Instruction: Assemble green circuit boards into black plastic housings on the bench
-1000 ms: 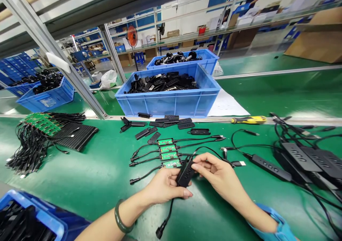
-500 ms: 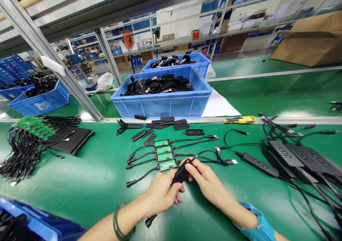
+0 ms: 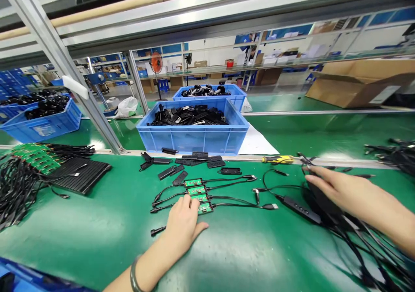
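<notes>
My left hand [image 3: 183,220] lies flat on the green mat, its fingertips on the nearest of several small green circuit boards [image 3: 193,182] with black cables. The fingers are stretched out and hold nothing. My right hand [image 3: 337,189] reaches to the right and rests palm down, fingers extended, on a pile of assembled black controllers [image 3: 326,212] with tangled cables. One more black controller [image 3: 296,207] lies alone on the mat between my hands. Loose black housing halves [image 3: 194,158] lie in a row behind the boards.
A blue bin [image 3: 194,138] of black parts stands behind the mat's rail, with a second blue bin [image 3: 227,94] behind it. A yellow screwdriver [image 3: 279,159] lies on the rail. At the left are a black tray [image 3: 81,175], green boards [image 3: 35,156] and bundled cables [image 3: 16,188]. A cardboard box [image 3: 359,82] sits far right.
Both hands held one black controller together before. Now they are apart: the right hand has swung right onto the controller pile, and the left hand has dropped flat onto the circuit boards.
</notes>
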A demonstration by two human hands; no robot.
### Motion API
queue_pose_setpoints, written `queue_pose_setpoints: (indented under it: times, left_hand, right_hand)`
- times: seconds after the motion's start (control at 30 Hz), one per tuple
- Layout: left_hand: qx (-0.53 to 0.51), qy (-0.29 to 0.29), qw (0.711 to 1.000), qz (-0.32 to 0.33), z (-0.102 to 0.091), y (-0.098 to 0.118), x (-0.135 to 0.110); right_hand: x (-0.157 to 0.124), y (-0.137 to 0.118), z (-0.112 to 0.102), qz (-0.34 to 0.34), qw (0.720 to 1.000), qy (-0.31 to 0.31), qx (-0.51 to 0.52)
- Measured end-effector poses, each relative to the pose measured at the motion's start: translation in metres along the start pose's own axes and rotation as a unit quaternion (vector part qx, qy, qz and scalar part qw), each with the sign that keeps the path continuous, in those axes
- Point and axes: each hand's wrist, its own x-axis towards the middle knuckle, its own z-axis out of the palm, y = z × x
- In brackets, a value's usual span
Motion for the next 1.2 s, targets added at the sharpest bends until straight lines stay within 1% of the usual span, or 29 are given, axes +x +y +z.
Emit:
queue_pose_setpoints:
  times: [0.03,0.07,0.1,0.17,0.23,0.3,0.37,0.47,0.53,0.57,0.6,0.63,0.67,0.7,0.73,0.77,0.8,0.83,0.87,0.9,0.93,0.97,1.1,1.2]
  left_hand:
    - [0.008,-0.009,1.0,-0.008,-0.001,0.002,0.0]
    - [0.007,-0.02,1.0,-0.013,-0.002,0.004,0.0]
    - [-0.001,-0.032,0.999,-0.016,-0.003,0.005,0.0]
    - [-0.025,-0.055,0.998,-0.02,-0.005,0.007,-0.001]
    - [-0.041,-0.064,0.997,-0.023,-0.006,0.006,-0.002]
    - [-0.057,-0.06,0.996,-0.019,-0.004,0.003,-0.002]
    - [-0.09,-0.05,0.995,-0.014,-0.001,-0.001,-0.003]
    - [-0.175,-0.024,0.984,-0.019,0.004,-0.006,-0.002]
    - [-0.256,-0.006,0.966,-0.029,0.007,-0.008,0.0]
    - [-0.311,-0.011,0.949,-0.041,0.008,-0.009,0.001]
    - [-0.377,-0.029,0.924,-0.059,0.009,-0.009,0.003]
    - [-0.451,-0.059,0.887,-0.081,0.011,-0.009,0.005]
    - [-0.525,-0.098,0.839,-0.103,0.013,-0.008,0.006]
    - [-0.594,-0.137,0.783,-0.124,0.014,-0.008,0.008]
    - [-0.65,-0.167,0.728,-0.141,0.016,-0.008,0.009]
    - [-0.696,-0.182,0.678,-0.153,0.017,-0.008,0.011]
    - [-0.733,-0.185,0.634,-0.16,0.019,-0.007,0.011]
    - [-0.764,-0.179,0.598,-0.165,0.02,-0.007,0.012]
    - [-0.787,-0.169,0.569,-0.168,0.02,-0.006,0.012]
    - [-0.804,-0.16,0.548,-0.167,0.02,-0.006,0.012]
    - [-0.814,-0.155,0.535,-0.163,0.02,-0.004,0.011]
    - [-0.819,-0.154,0.531,-0.155,0.02,-0.003,0.01]
    - [-0.81,-0.165,0.548,-0.132,0.022,0.004,0.006]
    - [-0.8,-0.162,0.561,-0.136,0.027,0.008,0.004]
  right_hand:
    - [0.004,0.0,0.004,0.0,0.999,-0.033,-0.027]
    - [0.006,-0.004,0.008,-0.006,0.997,-0.06,-0.041]
    - [0.008,-0.012,0.012,-0.019,0.996,-0.074,-0.043]
    - [0.012,-0.039,0.022,-0.062,0.996,-0.056,-0.037]
    - [0.017,-0.075,0.033,-0.133,0.99,-0.047,-0.014]
    - [0.025,-0.114,0.045,-0.207,0.977,-0.047,0.014]
    - [0.034,-0.15,0.056,-0.263,0.963,-0.047,0.035]
    - [0.045,-0.189,0.069,-0.307,0.949,-0.044,0.06]
    - [0.049,-0.205,0.073,-0.319,0.943,-0.04,0.084]
    - [0.05,-0.209,0.074,-0.321,0.941,-0.035,0.1]
    - [0.05,-0.212,0.073,-0.321,0.939,-0.029,0.121]
    - [0.049,-0.213,0.072,-0.318,0.937,-0.021,0.144]
    - [0.047,-0.212,0.07,-0.313,0.934,-0.01,0.171]
    - [0.043,-0.21,0.067,-0.304,0.931,0.002,0.201]
    - [0.038,-0.207,0.063,-0.291,0.928,0.013,0.233]
    - [0.032,-0.202,0.059,-0.273,0.924,0.023,0.268]
    - [0.024,-0.197,0.055,-0.252,0.919,0.029,0.303]
    - [0.014,-0.192,0.051,-0.23,0.912,0.03,0.338]
    - [0.003,-0.187,0.048,-0.209,0.904,0.025,0.373]
    - [-0.009,-0.181,0.045,-0.191,0.894,0.015,0.405]
    - [-0.021,-0.177,0.043,-0.175,0.882,0.0,0.436]
    - [-0.034,-0.173,0.043,-0.16,0.868,-0.021,0.47]
    - [-0.076,-0.17,0.051,-0.09,0.795,-0.109,0.589]
    - [-0.091,-0.174,0.06,-0.054,0.755,-0.15,0.636]
